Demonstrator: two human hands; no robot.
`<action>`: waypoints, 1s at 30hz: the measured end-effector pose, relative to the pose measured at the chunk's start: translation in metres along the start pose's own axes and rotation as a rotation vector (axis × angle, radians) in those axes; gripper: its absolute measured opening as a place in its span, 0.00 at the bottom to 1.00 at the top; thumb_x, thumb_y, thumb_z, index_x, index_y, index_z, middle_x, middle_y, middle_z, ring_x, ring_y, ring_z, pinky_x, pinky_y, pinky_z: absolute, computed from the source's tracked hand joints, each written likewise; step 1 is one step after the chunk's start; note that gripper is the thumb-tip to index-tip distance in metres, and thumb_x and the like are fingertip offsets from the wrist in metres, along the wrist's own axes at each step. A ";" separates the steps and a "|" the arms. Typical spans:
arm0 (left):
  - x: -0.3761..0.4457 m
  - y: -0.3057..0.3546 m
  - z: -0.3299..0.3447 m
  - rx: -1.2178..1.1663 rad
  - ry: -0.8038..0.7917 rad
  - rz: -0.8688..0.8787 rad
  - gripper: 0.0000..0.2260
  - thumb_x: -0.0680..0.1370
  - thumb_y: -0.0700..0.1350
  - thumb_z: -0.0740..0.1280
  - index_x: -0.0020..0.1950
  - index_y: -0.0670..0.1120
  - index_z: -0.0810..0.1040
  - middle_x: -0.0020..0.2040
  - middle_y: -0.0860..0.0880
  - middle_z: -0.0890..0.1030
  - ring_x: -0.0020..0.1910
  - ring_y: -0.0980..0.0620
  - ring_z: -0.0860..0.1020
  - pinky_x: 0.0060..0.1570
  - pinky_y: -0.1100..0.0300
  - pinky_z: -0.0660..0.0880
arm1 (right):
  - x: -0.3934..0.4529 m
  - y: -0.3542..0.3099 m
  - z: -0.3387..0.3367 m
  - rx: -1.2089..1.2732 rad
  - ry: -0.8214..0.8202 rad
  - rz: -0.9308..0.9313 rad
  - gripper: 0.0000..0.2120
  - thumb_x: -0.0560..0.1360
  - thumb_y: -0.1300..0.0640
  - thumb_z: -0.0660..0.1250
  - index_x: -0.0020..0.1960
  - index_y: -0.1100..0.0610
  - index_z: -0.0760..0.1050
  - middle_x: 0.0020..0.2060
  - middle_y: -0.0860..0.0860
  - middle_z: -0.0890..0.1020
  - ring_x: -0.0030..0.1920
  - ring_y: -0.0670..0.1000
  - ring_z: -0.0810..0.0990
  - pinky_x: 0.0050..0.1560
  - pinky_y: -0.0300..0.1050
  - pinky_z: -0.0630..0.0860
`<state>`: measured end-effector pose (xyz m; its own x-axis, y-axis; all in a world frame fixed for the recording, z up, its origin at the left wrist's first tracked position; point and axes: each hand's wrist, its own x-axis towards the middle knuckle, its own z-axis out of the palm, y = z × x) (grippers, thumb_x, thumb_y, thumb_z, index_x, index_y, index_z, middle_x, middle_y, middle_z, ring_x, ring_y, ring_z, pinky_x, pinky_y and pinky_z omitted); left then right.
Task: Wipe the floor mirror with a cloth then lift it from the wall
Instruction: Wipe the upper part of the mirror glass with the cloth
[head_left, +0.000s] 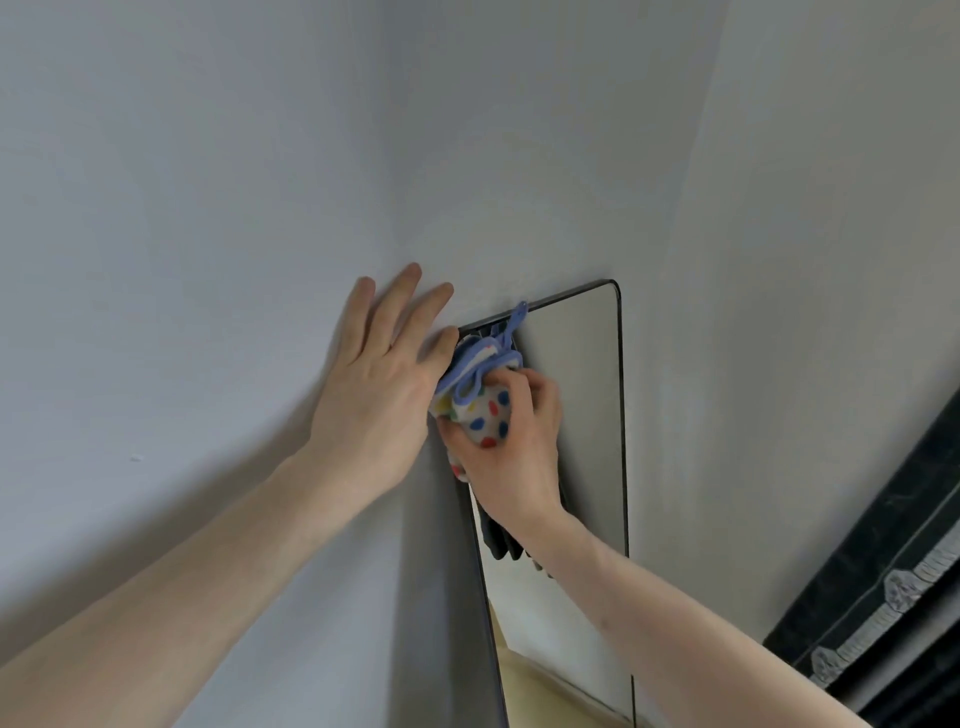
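Against the white wall (260, 182), from the centre of the view down towards 5 o'clock: one floor mirror (576, 374), tall, narrow, thin dark frame, rounded top corners, its top edge touching the wall. The glass reflects pale wall, a dark shape below the hands, and a yellowish floor strip near the bottom edge.

At the mirror's upper left corner: one cloth (485, 400), white with red, blue, yellow and green spots and lilac-blue trim, bunched into a ball, one trim strip trailing up over the mirror's top edge.

Right hand (511, 441), reaching in from 5 o'clock: fingers curled round the bunched cloth, pressing it to the glass near the top left corner.

Left hand (384, 374), reaching in from 8 o'clock: fingers straight and slightly spread, palm flat on the wall just beside the mirror's left edge, at 9 o'clock from the cloth; the nearest fingertip meets the frame's corner.

At 4 o'clock, lower right corner of the view: one dark marbled panel (893, 597) with a pale ornamental band, running diagonally, apart from the mirror.
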<state>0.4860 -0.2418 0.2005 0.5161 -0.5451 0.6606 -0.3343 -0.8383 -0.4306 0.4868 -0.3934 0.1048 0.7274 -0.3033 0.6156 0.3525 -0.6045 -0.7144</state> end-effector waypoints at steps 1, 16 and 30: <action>0.000 0.000 0.000 -0.002 0.001 -0.001 0.29 0.66 0.38 0.61 0.67 0.41 0.78 0.80 0.40 0.66 0.81 0.33 0.57 0.79 0.39 0.39 | 0.000 -0.001 0.001 -0.001 0.008 0.008 0.29 0.69 0.43 0.78 0.66 0.46 0.70 0.64 0.43 0.66 0.67 0.49 0.67 0.57 0.28 0.68; -0.001 0.001 0.002 -0.033 0.020 -0.016 0.29 0.66 0.34 0.63 0.68 0.41 0.79 0.79 0.40 0.66 0.81 0.34 0.57 0.79 0.39 0.39 | -0.053 0.042 0.004 0.072 -0.027 0.084 0.26 0.67 0.48 0.80 0.59 0.41 0.70 0.62 0.35 0.63 0.64 0.52 0.70 0.44 0.45 0.84; -0.001 0.003 0.004 -0.037 0.025 -0.035 0.30 0.66 0.33 0.60 0.68 0.42 0.79 0.79 0.41 0.66 0.81 0.34 0.57 0.79 0.39 0.38 | -0.093 0.091 0.000 -0.053 -0.113 -0.039 0.33 0.72 0.37 0.74 0.71 0.37 0.62 0.71 0.39 0.62 0.71 0.46 0.64 0.65 0.44 0.74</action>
<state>0.4873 -0.2435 0.1961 0.5082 -0.5147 0.6905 -0.3457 -0.8562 -0.3838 0.4516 -0.4199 -0.0173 0.7768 -0.1957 0.5986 0.3519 -0.6533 -0.6703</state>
